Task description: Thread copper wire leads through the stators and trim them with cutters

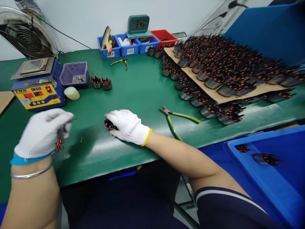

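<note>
My right hand (127, 125), in a white knit glove with a yellow cuff edge, is wrapped round a motor stator (109, 125) standing on the green bench. Copper windings show at the stator's open top, while the glove covers its other side. Off to the left, my gloved left hand (46, 132) is closed above the bench, with a bundle of short copper wire pieces (59, 144) poking out below the fingers. A thin dark strand sticks out past its fingertips. One small copper scrap (81, 140) lies on the bench between my hands.
Green-handled cutters (171, 116) lie right of my right hand. Many stators (212, 68) fill a cardboard sheet at the right, with more below it. A solder pot (38, 90), a purple tray (74, 74) and two stators (101, 83) stand at the back left. A blue bin (264, 178) sits lower right.
</note>
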`<state>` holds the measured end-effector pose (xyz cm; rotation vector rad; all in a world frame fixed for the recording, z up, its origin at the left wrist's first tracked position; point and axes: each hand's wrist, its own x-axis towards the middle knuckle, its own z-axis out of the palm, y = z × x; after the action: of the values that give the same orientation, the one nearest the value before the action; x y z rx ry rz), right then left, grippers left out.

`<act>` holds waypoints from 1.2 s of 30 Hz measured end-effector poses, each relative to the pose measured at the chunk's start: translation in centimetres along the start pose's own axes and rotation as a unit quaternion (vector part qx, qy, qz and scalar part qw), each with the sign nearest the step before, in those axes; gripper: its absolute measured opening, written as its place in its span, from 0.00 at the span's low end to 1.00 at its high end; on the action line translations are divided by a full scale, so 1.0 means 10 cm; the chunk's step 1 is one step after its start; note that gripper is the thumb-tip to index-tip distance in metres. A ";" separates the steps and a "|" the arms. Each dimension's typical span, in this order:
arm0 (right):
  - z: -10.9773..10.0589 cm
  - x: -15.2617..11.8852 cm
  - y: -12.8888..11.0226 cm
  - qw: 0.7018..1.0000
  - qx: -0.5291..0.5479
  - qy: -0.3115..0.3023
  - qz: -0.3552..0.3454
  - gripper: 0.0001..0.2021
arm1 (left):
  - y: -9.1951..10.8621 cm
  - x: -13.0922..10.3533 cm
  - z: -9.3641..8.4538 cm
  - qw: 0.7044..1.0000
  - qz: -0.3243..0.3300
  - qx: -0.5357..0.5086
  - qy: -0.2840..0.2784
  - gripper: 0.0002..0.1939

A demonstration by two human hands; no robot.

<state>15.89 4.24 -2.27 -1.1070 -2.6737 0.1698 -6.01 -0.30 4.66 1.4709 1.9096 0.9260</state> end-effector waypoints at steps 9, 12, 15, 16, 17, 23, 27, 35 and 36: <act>0.01 -0.03 0.08 0.998 0.055 0.005 -0.022 0.36 | -0.05 -0.32 0.92 0.909 0.293 0.295 -0.013 0.36; -0.08 -0.10 0.15 1.000 0.026 -0.013 0.003 0.29 | -0.15 -0.21 0.97 0.905 0.245 0.345 -0.036 0.33; -0.16 -0.15 0.19 0.998 0.020 -0.058 0.023 0.16 | -0.17 -0.15 0.87 0.897 0.258 0.354 -0.056 0.34; -0.19 -0.16 0.21 0.997 0.024 -0.067 0.023 0.15 | -0.16 -0.14 0.83 0.894 0.270 0.351 -0.063 0.33; -0.21 -0.16 0.24 0.997 0.026 -0.072 0.023 0.14 | -0.15 -0.14 0.80 0.892 0.280 0.348 -0.071 0.30; -0.46 -0.20 0.53 0.983 0.018 0.020 0.183 0.16 | -0.13 -0.15 0.64 0.893 0.248 0.365 -0.087 0.14; -0.57 -0.48 0.62 0.967 0.046 0.076 0.240 0.20 | -0.14 -0.13 0.61 0.906 0.211 0.347 -0.119 0.13; -0.40 -1.61 1.01 0.929 -0.112 -0.046 0.351 0.50 | -0.19 -0.03 0.62 0.938 0.176 0.253 -0.159 0.13; -0.42 -1.69 1.03 0.927 -0.107 -0.064 0.355 0.49 | -0.19 -0.02 0.62 0.943 0.168 0.236 -0.164 0.13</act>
<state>35.54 -0.36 -3.28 -2.1633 -2.2988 0.0736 -2.27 0.33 -0.65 2.1291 1.7270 0.3187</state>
